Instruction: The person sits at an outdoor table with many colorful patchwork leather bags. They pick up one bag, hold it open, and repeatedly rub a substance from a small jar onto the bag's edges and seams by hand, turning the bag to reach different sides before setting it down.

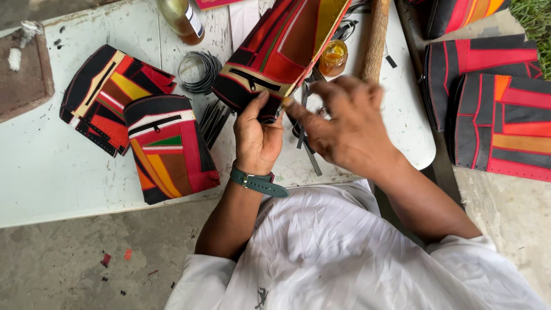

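- Patchwork leather pouch in red, black, tan and yellow panels [281,49], held above the white worn counter [51,166], lower zipped corner gripped in the left hand [256,138].
- Left hand closed around that corner, thumb pressed on the black panel near the zip; green watch strap [258,182] on the wrist.
- Right hand [344,123] blurred, fingers pinched together just beside the pouch's corner; cannot tell whether anything thin sits between them.
- Probably light and pliable, yet stiffened by seams and layered panels; likely to fold or sag if held by one end only.
- Best held at the stitched edge or corner, clear of the zip.
- Two similar patchwork pieces [166,146] flat on the counter to the left; a coil of dark cord [198,72] and black strips [213,120] near the wrist.
- Small amber jar [333,57] and wooden handle [376,37] close behind the pouch, easy to knock.
- Glass bottle of brown liquid [182,20] at the far edge.
- More patchwork panels [499,115] to the right, well apart.
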### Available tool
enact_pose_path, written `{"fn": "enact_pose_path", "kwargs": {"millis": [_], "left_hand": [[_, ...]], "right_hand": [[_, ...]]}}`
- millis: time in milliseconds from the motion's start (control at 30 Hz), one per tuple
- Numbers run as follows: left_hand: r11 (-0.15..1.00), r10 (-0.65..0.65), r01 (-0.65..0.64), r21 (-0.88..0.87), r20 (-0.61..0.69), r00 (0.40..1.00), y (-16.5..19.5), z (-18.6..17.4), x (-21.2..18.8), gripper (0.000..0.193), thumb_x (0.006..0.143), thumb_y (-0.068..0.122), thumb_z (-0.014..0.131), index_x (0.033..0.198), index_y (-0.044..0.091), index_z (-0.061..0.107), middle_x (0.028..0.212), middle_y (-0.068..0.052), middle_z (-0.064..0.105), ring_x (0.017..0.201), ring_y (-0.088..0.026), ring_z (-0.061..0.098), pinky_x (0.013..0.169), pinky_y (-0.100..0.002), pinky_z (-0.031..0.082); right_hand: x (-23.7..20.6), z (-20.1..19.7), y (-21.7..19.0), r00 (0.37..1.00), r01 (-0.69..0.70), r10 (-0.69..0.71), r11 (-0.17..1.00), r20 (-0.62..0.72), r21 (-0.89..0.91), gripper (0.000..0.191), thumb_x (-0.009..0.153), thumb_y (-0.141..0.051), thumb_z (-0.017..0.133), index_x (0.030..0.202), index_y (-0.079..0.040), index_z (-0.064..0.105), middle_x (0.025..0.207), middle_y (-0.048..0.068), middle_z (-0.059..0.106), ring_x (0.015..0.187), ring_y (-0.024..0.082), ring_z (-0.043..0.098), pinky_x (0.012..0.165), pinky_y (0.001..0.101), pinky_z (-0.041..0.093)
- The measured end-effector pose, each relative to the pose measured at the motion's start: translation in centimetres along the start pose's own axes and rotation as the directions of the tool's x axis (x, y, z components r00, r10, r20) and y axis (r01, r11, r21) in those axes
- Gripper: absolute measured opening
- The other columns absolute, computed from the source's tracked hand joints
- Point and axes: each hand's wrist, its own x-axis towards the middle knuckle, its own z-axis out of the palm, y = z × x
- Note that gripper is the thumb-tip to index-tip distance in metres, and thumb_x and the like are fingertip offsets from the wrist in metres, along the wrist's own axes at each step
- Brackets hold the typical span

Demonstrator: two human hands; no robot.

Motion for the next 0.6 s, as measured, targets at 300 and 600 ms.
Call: {"fn": "enact_pose_path", "kwargs": {"millis": [300, 600], "left_hand": [[0.922, 0.278, -0.33, 0.202, 0.25, 0.928, -0.1, 2.9, -3.9, 0.052, 0.095, -0.007, 0.064, 0.144, 0.007, 0.052, 0.139, -0.008, 0.061, 0.13, -0.022, 0.058, 0.115, -0.042, 0.048], [0.906, -0.06, -0.142, 0.398, 0.453, 0.889, 4.4, 3.8, -4.6, 0.063, 0.092, -0.001, 0.073, 0.149, 0.006, 0.048, 0.141, -0.006, 0.058, 0.131, -0.018, 0.056, 0.116, -0.04, 0.048]], "right_hand": [[-0.5, 3.6, 3.6, 0.731, 0.046, 0.577, -0.573, 0.363, 0.818, 0.075, 0.089, -0.014, 0.078, 0.151, -0.026, 0.038, 0.131, 0.01, 0.059, 0.119, 0.028, 0.063, 0.096, 0.0452, 0.054], [0.6, 7.1, 3.7, 0.585, 0.047, 0.59, -0.709, 0.556, 0.704, 0.055, 0.086, 0.012, 0.065, 0.138, -0.002, 0.053, 0.126, 0.012, 0.068, 0.113, 0.024, 0.07, 0.105, 0.0436, 0.057]]}}
